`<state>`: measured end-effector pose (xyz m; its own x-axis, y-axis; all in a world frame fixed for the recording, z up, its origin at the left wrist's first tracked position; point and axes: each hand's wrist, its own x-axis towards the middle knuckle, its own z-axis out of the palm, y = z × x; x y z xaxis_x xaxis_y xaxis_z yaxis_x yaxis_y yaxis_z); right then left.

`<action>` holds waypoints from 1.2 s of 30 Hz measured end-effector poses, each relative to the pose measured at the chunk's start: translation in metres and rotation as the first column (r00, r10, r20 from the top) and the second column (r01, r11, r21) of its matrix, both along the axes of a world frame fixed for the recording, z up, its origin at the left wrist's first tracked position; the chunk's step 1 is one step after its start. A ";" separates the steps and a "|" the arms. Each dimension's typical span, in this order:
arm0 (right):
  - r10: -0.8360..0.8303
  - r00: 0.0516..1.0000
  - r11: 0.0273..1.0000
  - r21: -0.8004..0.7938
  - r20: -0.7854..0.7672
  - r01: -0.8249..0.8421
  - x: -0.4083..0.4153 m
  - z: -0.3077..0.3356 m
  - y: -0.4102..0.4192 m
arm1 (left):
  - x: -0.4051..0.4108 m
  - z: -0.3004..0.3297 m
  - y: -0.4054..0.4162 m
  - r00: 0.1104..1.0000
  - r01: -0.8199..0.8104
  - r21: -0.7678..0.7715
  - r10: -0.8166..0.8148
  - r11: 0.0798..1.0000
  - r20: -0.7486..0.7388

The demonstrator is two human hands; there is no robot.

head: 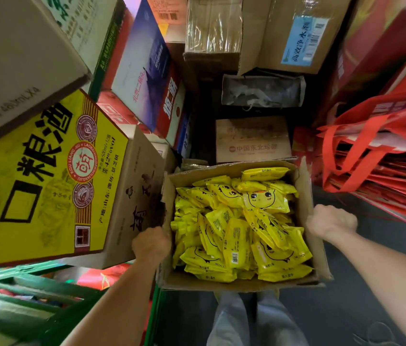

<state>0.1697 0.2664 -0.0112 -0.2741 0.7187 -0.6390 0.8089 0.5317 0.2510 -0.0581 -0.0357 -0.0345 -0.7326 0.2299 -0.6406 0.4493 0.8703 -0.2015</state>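
Two hands flank the open cardboard box (234, 285) in the head view: the left hand (150, 242) curls its fingers over the left wall and the right hand (331, 221) clenches the right flap, both equally near. The box lies between them, just ahead of the person's legs (254, 320), its long axis running away from the body (what it rests on, if anything, is hidden). It is worn brown card heaped with yellow packets (241, 228) bearing a cartoon face. A yellow carton (47, 181) crowds its left side.
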 end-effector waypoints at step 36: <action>0.858 0.494 0.509 0.101 -0.144 -0.855 0.086 0.152 -0.016 | 0.382 0.148 -0.136 0.799 -0.583 0.121 0.594 0.803 -0.096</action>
<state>0.2559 0.2508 0.1406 -0.8518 0.0844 -0.5169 -0.0148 0.9827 0.1849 0.3235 -0.1722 0.1139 -0.8145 -0.2246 -0.5350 -0.1786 0.9743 -0.1372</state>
